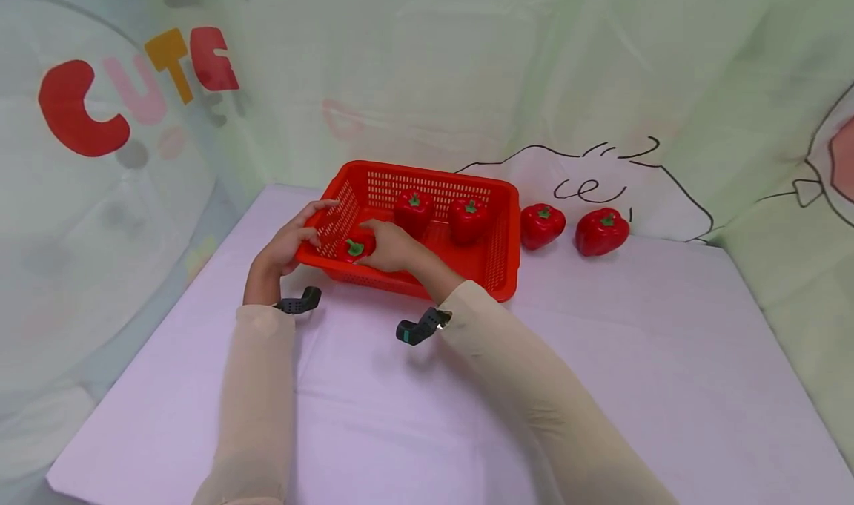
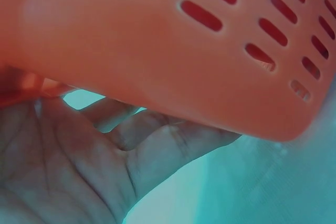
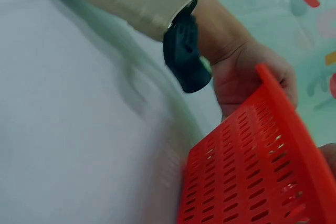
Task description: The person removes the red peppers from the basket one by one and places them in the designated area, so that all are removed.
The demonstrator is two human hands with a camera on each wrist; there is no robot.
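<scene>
A red plastic basket (image 1: 510,230) with slotted walls stands toward the back of the table. My left hand (image 1: 283,244) grips its left end, fingers over the rim; in the left wrist view the palm (image 2: 58,161) lies beneath the basket's edge. Inside the front left corner, my right hand (image 1: 394,247) holds a red bell pepper (image 1: 355,248) with a green stem, thumb and fingers on either side of it. Two more bell peppers sit in the basket, one near the back wall (image 1: 415,212) and one farther right (image 1: 469,223).
Two red bell peppers, a nearer one (image 1: 542,227) and a farther one (image 1: 602,232), lie on the table just right of the basket. A white cloth (image 1: 400,416) covers the table. Printed curtains (image 1: 454,67) hang close behind and at both sides.
</scene>
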